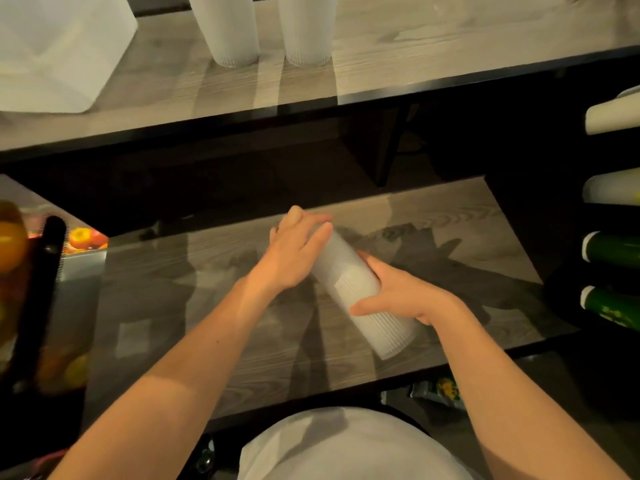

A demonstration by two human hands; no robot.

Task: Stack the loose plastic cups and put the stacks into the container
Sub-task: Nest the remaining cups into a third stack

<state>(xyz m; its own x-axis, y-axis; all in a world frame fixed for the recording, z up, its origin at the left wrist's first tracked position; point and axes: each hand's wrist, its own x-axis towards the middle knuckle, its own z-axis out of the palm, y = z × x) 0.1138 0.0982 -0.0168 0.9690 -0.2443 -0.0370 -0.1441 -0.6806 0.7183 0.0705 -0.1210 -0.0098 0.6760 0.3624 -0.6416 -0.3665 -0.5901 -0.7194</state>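
The right hand (pixel 403 294) grips the tilted cup stack (pixel 360 296) mid-body; its long axis runs near-right to far-left, where the flat-fingered left hand (pixel 294 254) presses its far end.

Two wood-grain shelves under glass, a few white plastic things parked up top

The upper grey wood-grain shelf with a glossy top and dark front edge (pixel 415 71) is seen carrying a big translucent white plastic container (pixel 59 53) at the left, with two tall upright stacks of ribbed frosted plastic cups (pixel 235 32) set just beside each other near the middle. The lower grey wood-grain shelf (pixel 207 306) is laid out the same way, glossy with shadows and reflections thrown across it; whether anything is actually resting on it can't be told.
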